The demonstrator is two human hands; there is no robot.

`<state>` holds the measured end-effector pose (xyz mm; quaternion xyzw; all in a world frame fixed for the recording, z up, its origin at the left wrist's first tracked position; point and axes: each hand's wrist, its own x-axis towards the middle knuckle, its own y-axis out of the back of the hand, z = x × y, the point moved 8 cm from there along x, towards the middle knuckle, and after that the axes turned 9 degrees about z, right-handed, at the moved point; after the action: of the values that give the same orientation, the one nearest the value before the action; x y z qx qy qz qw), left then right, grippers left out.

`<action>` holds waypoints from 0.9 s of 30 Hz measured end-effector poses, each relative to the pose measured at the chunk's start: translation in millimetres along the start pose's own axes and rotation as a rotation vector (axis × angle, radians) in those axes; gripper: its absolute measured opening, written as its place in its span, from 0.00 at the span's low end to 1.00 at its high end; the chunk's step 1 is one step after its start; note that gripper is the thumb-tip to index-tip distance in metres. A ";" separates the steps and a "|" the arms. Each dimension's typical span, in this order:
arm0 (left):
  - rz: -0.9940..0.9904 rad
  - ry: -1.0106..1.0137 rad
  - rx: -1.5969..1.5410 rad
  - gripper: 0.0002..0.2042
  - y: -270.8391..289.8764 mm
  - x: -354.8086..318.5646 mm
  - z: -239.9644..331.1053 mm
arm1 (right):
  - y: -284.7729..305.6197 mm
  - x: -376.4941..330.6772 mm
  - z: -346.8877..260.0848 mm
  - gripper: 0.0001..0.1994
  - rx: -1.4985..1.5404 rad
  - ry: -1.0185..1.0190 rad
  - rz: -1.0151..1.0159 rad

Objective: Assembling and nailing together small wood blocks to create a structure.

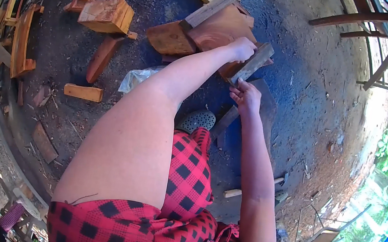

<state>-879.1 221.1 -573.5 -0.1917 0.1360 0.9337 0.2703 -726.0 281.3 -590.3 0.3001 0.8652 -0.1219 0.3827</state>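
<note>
My left hand (241, 50) is closed, its fingers curled beside the upper part of a short grey-brown wooden block (254, 63). What the curled fingers grip, if anything, is hidden. At the block's lower end, my right hand (247, 96) pinches it between thumb and fingers. The block lies tilted at the near right edge of a broad reddish wood slab (223, 31). Across that slab's far side rests a grey wooden strip (212, 9). A thick brown wood chunk (170, 38) sits to the left of the slab.
On the dark dirt floor at left are an orange-brown wooden block (106, 14), a reddish wood piece (103, 58) and a small plank (83, 92). A clear plastic bag (137, 78) lies near my left arm. A wooden-handled tool (233, 193) lies beside my right forearm. Wooden chair frames (354, 19) stand far right.
</note>
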 end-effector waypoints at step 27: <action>0.257 -0.305 0.314 0.17 1.9 -9.6 0.1 | -2.0 7.6 -22.2 0.17 -0.068 0.131 -0.023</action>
<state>-872.7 215.2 -568.9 0.0148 0.2601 0.9459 0.1934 -744.3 292.8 -580.9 0.2843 0.8954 -0.0772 0.3339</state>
